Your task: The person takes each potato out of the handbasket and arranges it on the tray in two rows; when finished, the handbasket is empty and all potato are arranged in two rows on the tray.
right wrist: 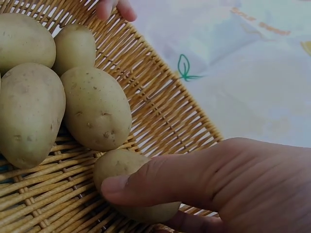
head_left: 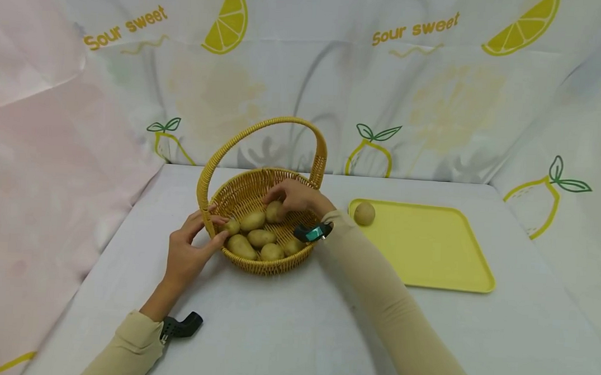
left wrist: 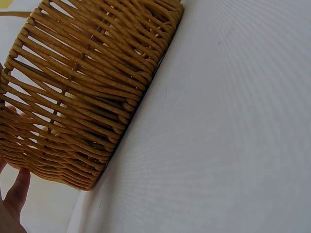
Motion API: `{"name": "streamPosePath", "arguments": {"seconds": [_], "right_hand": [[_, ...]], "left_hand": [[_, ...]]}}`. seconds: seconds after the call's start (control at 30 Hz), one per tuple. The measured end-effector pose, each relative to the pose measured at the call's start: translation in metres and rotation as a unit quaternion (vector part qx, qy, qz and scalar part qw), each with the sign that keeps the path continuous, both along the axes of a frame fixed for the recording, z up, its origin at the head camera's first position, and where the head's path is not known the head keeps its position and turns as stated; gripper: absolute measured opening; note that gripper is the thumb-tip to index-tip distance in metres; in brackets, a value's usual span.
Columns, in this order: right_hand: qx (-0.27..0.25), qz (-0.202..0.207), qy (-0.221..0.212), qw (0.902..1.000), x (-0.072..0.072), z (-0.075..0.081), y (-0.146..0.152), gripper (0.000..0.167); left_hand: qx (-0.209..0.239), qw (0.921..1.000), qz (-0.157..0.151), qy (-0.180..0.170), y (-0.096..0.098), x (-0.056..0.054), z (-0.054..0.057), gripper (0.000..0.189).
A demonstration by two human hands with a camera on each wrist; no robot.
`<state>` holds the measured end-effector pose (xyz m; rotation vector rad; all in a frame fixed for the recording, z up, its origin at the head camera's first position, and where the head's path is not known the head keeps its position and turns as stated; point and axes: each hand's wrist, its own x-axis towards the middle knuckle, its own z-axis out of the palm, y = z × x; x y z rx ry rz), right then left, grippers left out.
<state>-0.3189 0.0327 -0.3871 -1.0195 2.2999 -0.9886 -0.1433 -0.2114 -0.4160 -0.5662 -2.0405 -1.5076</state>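
A woven basket (head_left: 264, 267) with a tall arched handle (head_left: 263, 124) stands on the table and holds several potatoes (head_left: 252, 221). At its left side my left hand (head_left: 189, 252) grips the rim near the handle's base. Two of its fingertips (right wrist: 115, 8) reach over the rim in the right wrist view, and a finger (left wrist: 18, 190) touches the weave in the left wrist view. Inside the basket, towards the back right, my right hand (head_left: 296, 198) holds one potato (right wrist: 121, 165), with the thumb across its top. The far side of that potato is hidden.
To the right of the basket lies a yellow tray (head_left: 429, 246) with a single potato (head_left: 365, 214) at its back left corner. A white cloth with lemon prints (head_left: 372, 154) hangs behind the table. My right sleeve (head_left: 377, 280) passes over the tray's front left corner.
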Motion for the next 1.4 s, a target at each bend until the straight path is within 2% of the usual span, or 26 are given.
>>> {"name": "streamPosePath", "arguments": {"seconds": [0.17,0.3,0.73,0.93,1.17,1.4], "right_hand": [[-0.018,-0.043,0.006,0.9989,0.001,0.000,0.001,0.045],[-0.027,-0.062,0.020,0.9975,0.002,0.000,0.002,0.043],[-0.063,-0.069,0.024,0.9954,0.003,0.001,0.002,0.043],[-0.089,-0.080,0.007,0.9928,0.007,0.002,0.005,0.043],[-0.109,-0.096,-0.002,0.9894,0.014,0.011,0.012,0.044],[-0.108,-0.104,0.018,0.9885,0.020,0.021,0.019,0.044]], "left_hand": [[0.001,1.0000,-0.002,-0.003,0.000,-0.001,0.000,0.024],[-0.002,1.0000,0.000,-0.005,-0.001,-0.001,-0.001,0.024],[-0.001,1.0000,-0.001,0.000,-0.001,-0.001,0.000,0.024],[-0.006,1.0000,0.000,0.001,-0.001,-0.001,-0.001,0.025],[-0.004,1.0000,0.001,0.005,0.000,-0.001,-0.001,0.025],[-0.004,0.9997,0.003,0.022,0.000,0.000,-0.002,0.025]]}}
